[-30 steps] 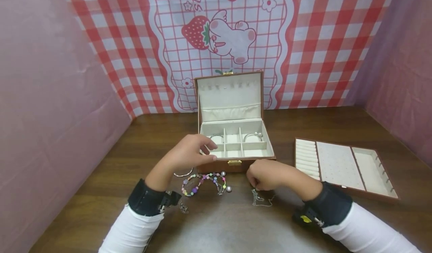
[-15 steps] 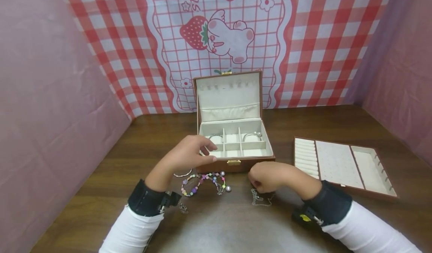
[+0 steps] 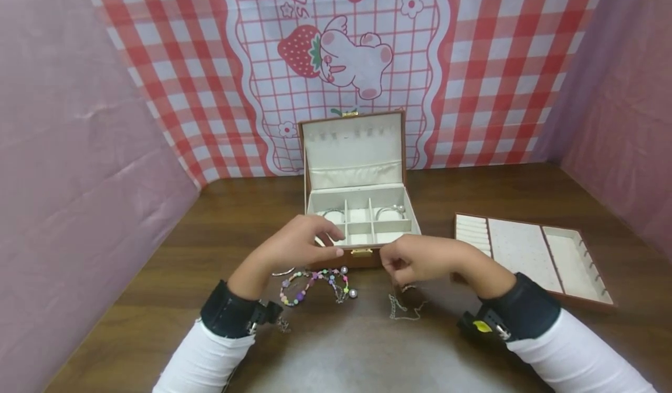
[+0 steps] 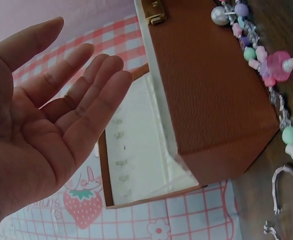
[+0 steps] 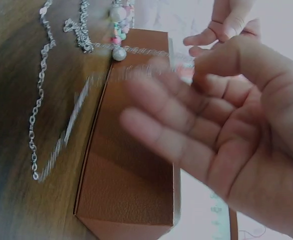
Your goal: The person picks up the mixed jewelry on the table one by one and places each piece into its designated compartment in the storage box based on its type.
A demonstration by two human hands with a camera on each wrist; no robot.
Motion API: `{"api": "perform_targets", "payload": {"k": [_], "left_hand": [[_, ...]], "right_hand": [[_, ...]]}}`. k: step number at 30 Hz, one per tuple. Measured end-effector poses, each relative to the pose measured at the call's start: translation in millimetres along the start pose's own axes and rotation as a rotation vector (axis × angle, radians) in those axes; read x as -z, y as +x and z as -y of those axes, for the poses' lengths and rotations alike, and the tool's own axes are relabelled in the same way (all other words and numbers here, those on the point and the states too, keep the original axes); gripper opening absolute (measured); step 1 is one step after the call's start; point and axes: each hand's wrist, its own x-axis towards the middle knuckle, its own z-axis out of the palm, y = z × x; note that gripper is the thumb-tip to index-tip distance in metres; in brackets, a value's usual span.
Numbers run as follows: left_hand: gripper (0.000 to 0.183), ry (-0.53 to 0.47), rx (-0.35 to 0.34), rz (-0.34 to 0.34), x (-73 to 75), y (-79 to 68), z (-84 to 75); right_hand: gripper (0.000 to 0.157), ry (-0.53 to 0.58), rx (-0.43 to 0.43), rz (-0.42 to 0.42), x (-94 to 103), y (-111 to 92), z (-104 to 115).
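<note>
My right hand (image 3: 425, 259) pinches a thin silver chain (image 5: 34, 115) between thumb and index finger, in front of the brown jewelry box (image 5: 131, 150). Part of the chain hangs from the fingertips, and the rest lies on the table. In the right wrist view the raised part is blurred. My left hand (image 3: 299, 242) hovers by the box's front left corner, fingers loosely bent with nothing in them. Below it lie a colourful beaded bracelet (image 3: 300, 295) and a silver bangle (image 3: 283, 272). The box lid (image 3: 354, 154) stands up, showing cream compartments with silver bangles (image 3: 390, 211) in the back ones.
At the right lies a cream jewelry tray (image 3: 520, 247) with ring rolls, partly behind my right forearm. Another silver chain (image 3: 283, 325) lies beside my left wrist strap. A checked strawberry cloth (image 3: 483, 90) hangs behind the box.
My right hand has risen slightly off the table, lifting part of the silver chain. The left hand has barely moved; the head view has shifted a little.
</note>
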Motion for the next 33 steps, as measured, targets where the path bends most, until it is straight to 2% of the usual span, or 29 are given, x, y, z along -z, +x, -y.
{"api": "perform_targets", "payload": {"k": [4, 7, 14, 19, 25, 33], "left_hand": [[0.020, -0.017, -0.048, -0.003, -3.3, 1.7, 0.4], [0.020, -0.040, -0.079, 0.006, -5.7, 3.0, -1.1], [0.021, -0.136, -0.075, 0.012, -15.6, 8.7, -12.9], [0.021, -0.290, -0.064, -0.002, -25.2, 14.8, -20.0], [0.024, -0.456, -0.044, -0.020, -33.4, 21.9, -27.0], [0.020, -0.537, -0.044, -0.039, -35.9, 26.4, -32.1]], "right_hand": [[0.016, 0.115, 0.026, 0.008, 2.7, 1.4, 3.3], [0.017, 0.161, 0.030, -0.017, 4.6, 1.3, 5.7], [0.013, 0.214, 0.052, -0.126, 22.9, -1.9, 16.4], [0.010, 0.161, 0.065, -0.174, 46.3, -1.8, 29.3], [0.014, 0.019, 0.090, -0.187, 75.8, 1.1, 49.0], [0.016, -0.075, 0.046, -0.184, 117.1, 6.7, 77.3]]}}
